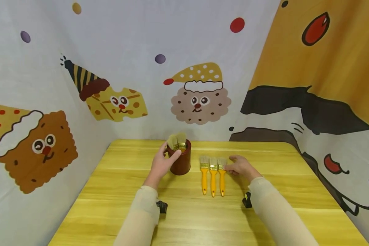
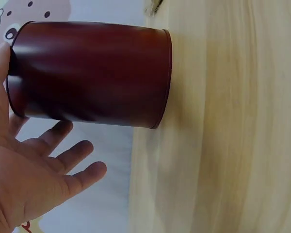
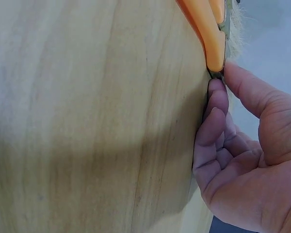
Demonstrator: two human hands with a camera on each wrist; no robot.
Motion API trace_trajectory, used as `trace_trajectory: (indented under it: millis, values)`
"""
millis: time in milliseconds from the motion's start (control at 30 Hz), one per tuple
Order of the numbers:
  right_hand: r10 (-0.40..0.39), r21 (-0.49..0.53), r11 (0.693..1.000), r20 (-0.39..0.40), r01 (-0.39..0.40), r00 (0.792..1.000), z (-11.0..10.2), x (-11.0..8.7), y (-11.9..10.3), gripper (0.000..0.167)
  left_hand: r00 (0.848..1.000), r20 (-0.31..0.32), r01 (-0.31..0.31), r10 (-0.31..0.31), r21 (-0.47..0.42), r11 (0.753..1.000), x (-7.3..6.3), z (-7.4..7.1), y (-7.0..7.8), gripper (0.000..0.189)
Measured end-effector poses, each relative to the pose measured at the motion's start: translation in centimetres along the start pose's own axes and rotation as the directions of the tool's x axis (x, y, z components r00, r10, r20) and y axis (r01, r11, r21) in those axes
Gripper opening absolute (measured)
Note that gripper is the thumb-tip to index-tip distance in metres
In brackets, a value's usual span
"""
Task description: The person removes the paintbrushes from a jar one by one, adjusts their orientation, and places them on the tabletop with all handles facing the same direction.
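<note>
A dark red-brown cup (image 1: pixel 180 164) stands upright near the back of the table, with two paintbrushes (image 1: pixel 181 140) in it, bristles up. My left hand (image 1: pixel 162 163) is at the cup's left side, thumb by the rim. In the left wrist view the fingers of the left hand (image 2: pixel 43 170) spread loosely beside the cup (image 2: pixel 92 73). Three paintbrushes with yellow-orange handles (image 1: pixel 213 179) lie side by side right of the cup, bristles away from me. My right hand (image 1: pixel 240 166) pinches the rightmost paintbrush (image 3: pixel 208 39) at its metal band, between thumb and fingertip.
The light wood table (image 1: pixel 184 218) reaches back to a white curtain (image 1: pixel 117 30) printed with cartoon food faces. Another printed cloth, orange, black and white, hangs at the right (image 1: pixel 341 75). A small black device (image 1: pixel 247 200) sits at each wrist.
</note>
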State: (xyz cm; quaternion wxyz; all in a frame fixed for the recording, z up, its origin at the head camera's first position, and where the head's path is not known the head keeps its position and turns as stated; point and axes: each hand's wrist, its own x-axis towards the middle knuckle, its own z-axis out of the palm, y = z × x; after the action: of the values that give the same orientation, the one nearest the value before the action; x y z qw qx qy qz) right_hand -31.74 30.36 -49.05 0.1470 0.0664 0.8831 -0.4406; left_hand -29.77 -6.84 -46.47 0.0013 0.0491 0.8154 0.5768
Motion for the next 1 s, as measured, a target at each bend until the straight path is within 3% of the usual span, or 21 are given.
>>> trace_trajectory:
  millis: [367,733,833,1000]
  values:
    - [0.013,-0.002,1.0,0.017,-0.013,1.0,0.0,0.2,-0.5,0.084,0.999,-0.034,-0.028,0.029,0.04,0.999,-0.2,0.3,0.7,0.094]
    - [-0.007,-0.006,1.0,0.021,0.007,1.0,0.0,-0.2,-0.7,0.081,0.999,-0.037,-0.009,0.008,-0.015,1.0,0.0,1.0,0.5,0.093]
    - [-0.016,-0.052,0.998,0.027,0.018,1.0,-0.4,-0.4,-0.8,0.083,1.0,-0.027,0.006,-0.006,-0.012,1.0,-0.1,1.2,0.5,0.095]
    - [-0.081,-0.178,0.981,-0.053,0.07,0.995,-1.3,-0.2,-3.1,0.082,0.999,-0.042,0.018,-0.019,-0.012,1.0,-0.1,1.2,0.2,0.099]
